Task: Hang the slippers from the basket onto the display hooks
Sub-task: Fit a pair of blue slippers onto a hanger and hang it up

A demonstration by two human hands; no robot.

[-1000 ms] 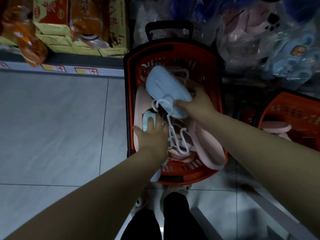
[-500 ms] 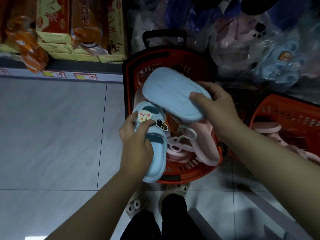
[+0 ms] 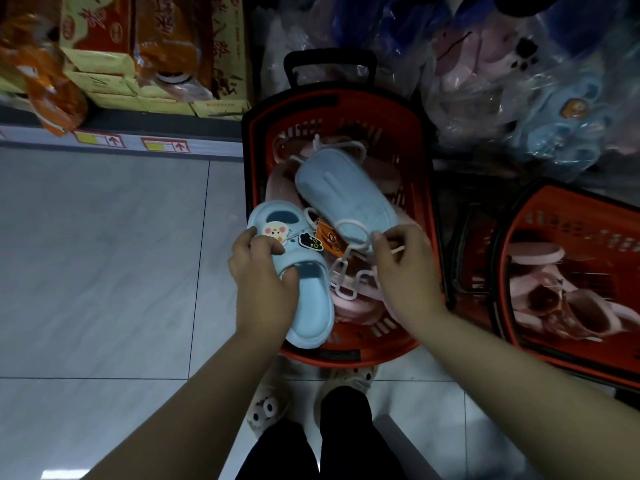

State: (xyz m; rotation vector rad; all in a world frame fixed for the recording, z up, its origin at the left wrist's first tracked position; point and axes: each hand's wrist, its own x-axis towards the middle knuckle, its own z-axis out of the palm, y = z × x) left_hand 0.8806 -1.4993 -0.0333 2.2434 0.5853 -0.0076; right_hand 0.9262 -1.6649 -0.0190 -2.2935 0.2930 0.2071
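Observation:
A red basket (image 3: 254,188) stands on the floor in front of me, filled with pink slippers (image 3: 349,308) and white plastic hangers (image 3: 346,284). My left hand (image 3: 263,278) grips a light blue slipper (image 3: 308,306) by its strap, top side up, with cartoon charms on it. A second blue slipper (image 3: 346,199) lies sole up across the basket, with an orange tag (image 3: 329,242) beside it. My right hand (image 3: 405,268) pinches the white hanger loop (image 3: 349,226) at that slipper's near end. No display hooks are in view.
A second red basket (image 3: 519,271) with pink slippers stands at the right. Bagged slippers (image 3: 519,74) pile up behind both baskets. A shelf with boxes (image 3: 104,64) runs along the upper left. Grey floor tiles (image 3: 104,254) spread to the left. My feet stand just below the basket.
My right hand has let go of the sole-up blue slipper, which now lies on the basket, and has taken the hanger loop. My left hand still holds the other blue slipper.

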